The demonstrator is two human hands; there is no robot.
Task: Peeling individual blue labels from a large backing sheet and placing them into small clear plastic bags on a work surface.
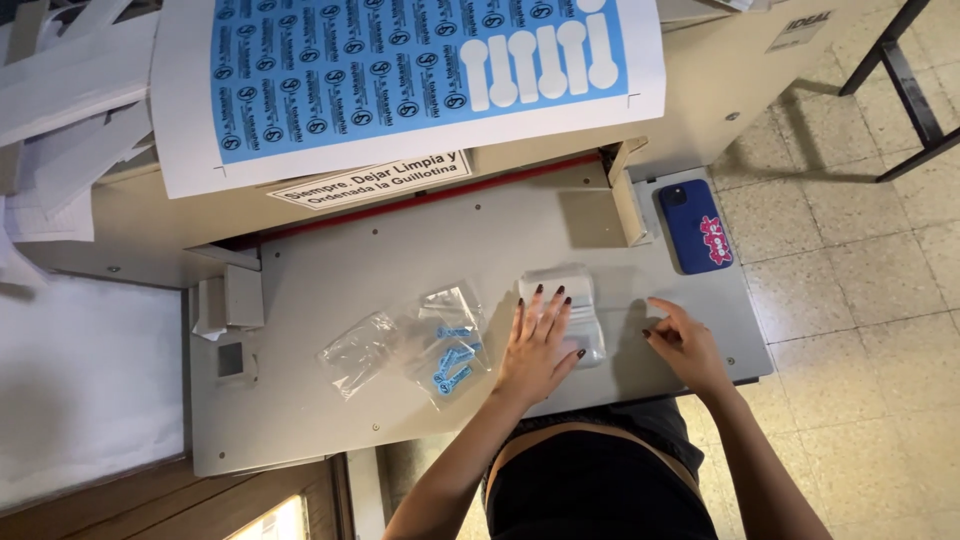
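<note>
— Where are your hands right now?

— My left hand [540, 345] lies flat, fingers spread, pressing down on a stack of clear bags [562, 300] near the front of the grey worktop [330, 400]. My right hand [685, 345] hovers just beside the stack, fingers loosely curled, holding nothing.

— What else is on the worktop?

— To the left of my left hand there is a clear bag with blue tags [450, 345] inside, and next to it an empty, crumpled clear bag [360, 350]. A blue phone [694, 226] lies at the far right — well apart from the stack. Above, a big blue printed sheet [400, 70] rests on the cutter.
</note>
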